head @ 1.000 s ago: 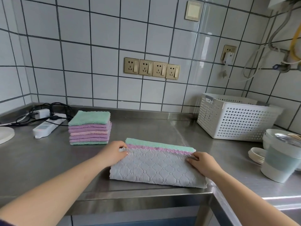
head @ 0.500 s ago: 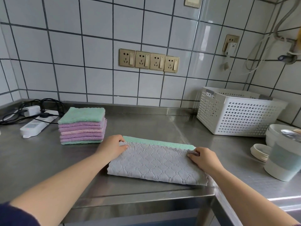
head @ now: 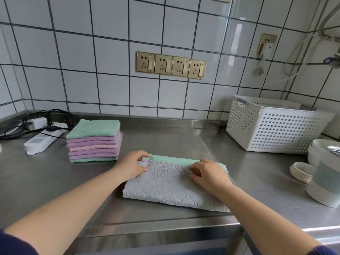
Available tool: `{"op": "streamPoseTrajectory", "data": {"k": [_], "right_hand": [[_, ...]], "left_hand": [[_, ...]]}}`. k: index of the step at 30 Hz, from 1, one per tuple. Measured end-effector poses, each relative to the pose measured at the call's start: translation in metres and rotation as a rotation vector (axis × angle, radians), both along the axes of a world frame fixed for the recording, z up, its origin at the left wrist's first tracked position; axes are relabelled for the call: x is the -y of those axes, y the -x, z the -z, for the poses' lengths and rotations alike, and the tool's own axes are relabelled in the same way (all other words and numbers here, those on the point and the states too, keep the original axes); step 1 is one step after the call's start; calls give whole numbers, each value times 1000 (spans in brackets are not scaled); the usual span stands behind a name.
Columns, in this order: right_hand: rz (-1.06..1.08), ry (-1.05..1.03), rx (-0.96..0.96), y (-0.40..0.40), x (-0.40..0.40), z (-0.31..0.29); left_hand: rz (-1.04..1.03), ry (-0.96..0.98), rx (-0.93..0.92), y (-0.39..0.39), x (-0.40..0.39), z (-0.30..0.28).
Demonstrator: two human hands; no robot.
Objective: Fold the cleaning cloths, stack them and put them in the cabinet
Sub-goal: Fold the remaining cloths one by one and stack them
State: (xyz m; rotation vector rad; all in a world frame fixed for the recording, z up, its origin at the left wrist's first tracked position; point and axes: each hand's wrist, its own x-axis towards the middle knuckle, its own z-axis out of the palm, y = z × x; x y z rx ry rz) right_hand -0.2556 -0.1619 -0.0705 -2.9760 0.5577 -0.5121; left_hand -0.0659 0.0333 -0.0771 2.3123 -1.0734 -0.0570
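I had both hands on the grey cloth (head: 171, 186), left hand (head: 131, 165) and right hand (head: 207, 173) pinching its far edge. It looked soft, light and floppy, so I judged the corners the best hold.

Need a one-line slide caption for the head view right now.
Both hands, left hand and right hand, pinch the far edge of a grey cloth on the steel counter, beside a stack of folded cloths.
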Motion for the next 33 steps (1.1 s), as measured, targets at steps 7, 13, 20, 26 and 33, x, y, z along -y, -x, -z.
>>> {"op": "streamPoseTrajectory", "data": {"k": [7,13,20,26,33], "right_hand": [[28,-110,-10,-22,11,8],[72,-115,-8,-47,30,8],[117,-146,1,-76,55,8],[110,-178,40,-71,61,2],[116,-136,42,-60,55,-8]], "left_hand": [[5,38,14,-9,12,5],[-50,18,6,-31,38,2],[-82,9,-42,-59,69,-2],[-160,71,-112,-69,53,0],[-67,153,-145,-62,43,-1]]}}
